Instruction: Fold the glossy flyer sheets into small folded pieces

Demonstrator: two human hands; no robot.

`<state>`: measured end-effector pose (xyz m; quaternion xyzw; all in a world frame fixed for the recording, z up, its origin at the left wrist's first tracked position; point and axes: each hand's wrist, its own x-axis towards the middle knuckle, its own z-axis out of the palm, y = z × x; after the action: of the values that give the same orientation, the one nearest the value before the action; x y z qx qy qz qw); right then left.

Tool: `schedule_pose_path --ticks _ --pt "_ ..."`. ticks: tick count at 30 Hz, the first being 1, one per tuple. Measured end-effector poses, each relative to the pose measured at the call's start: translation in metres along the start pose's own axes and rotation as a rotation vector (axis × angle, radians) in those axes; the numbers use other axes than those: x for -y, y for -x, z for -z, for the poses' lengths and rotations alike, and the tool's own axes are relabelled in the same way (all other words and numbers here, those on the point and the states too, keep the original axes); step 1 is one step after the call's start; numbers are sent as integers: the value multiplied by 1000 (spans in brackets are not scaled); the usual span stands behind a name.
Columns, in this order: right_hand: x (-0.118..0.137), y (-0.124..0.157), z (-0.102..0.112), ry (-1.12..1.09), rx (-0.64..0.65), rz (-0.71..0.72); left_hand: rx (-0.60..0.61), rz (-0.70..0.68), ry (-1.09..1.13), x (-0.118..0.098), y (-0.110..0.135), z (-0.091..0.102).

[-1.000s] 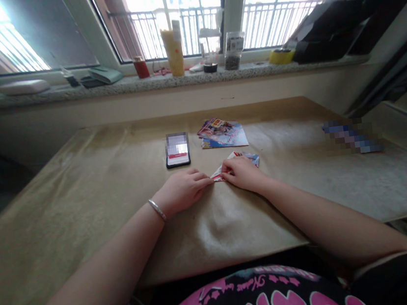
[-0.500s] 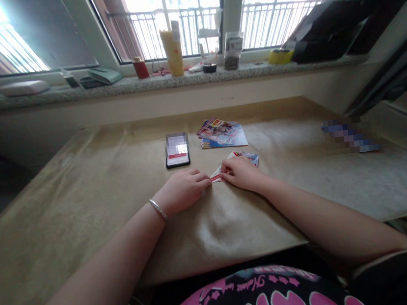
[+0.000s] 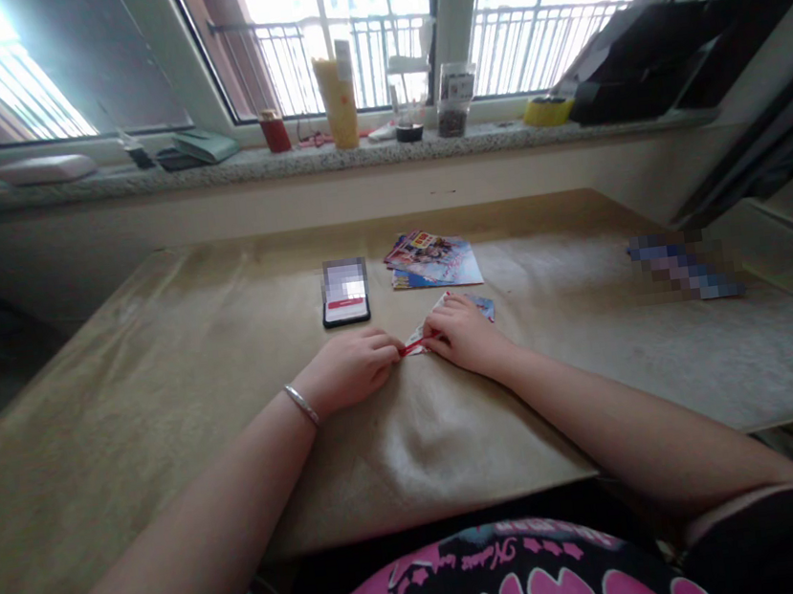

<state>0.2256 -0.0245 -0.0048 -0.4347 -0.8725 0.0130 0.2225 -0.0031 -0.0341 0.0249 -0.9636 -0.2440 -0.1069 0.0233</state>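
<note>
A small piece of colourful printed paper [image 3: 479, 306], folded, lies on the tan-covered table [image 3: 161, 384] in front of me. My left hand [image 3: 347, 368], with a silver bracelet on the wrist, pinches the paper's near-left red corner with closed fingers. My right hand [image 3: 465, 335] lies over the middle of the paper, fingers pressed down on it, so most of the sheet is hidden. Both hands almost touch at the corner.
A phone [image 3: 345, 293] with a lit screen lies just beyond my left hand. Beside it is a stack of colourful sheets [image 3: 433, 260]. A blurred blue object [image 3: 686, 264] rests at the right. The windowsill [image 3: 136, 179] holds bottles, jars and a yellow tape roll [image 3: 548, 109].
Both hands have shifted slightly left and away from me with the paper; less of the sheet shows beyond my right hand than before.
</note>
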Motion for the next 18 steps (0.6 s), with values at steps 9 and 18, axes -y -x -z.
schedule_pose_path --ticks 9,18 --pt "-2 2 -1 -24 -30 62 4 17 6 -1 0 -2" --pt "-1 6 8 30 -48 291 28 20 -58 -6 -2 2"
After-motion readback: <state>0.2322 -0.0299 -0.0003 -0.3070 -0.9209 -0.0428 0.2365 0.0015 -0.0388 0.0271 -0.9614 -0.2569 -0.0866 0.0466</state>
